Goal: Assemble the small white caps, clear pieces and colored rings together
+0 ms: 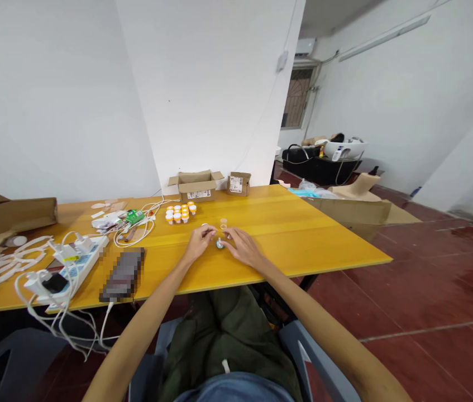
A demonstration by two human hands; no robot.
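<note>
On the yellow wooden table (303, 223), my left hand (199, 244) has its fingers bent together. What they hold, if anything, is too small to make out. Facing it, my right hand (243, 247) has thumb and fingers apart, with nothing visible held. Between the hands lies a small blue-and-white round item (220, 244), close to my right thumb. A clear plastic cup (223, 222) stands just beyond the right fingertips. Part of a small white piece shows behind my left fingers. Farther left stands a group of small white tubs with orange-and-white tops (181, 213).
Two cardboard boxes, a larger one (197, 186) and a smaller one (238, 183), stand against the wall. At left are a power strip (79, 273) with plugs and trailing cables, a phone (123, 274) and an opened carton (24, 219). A big cardboard box (345, 215) stands past the table's right edge.
</note>
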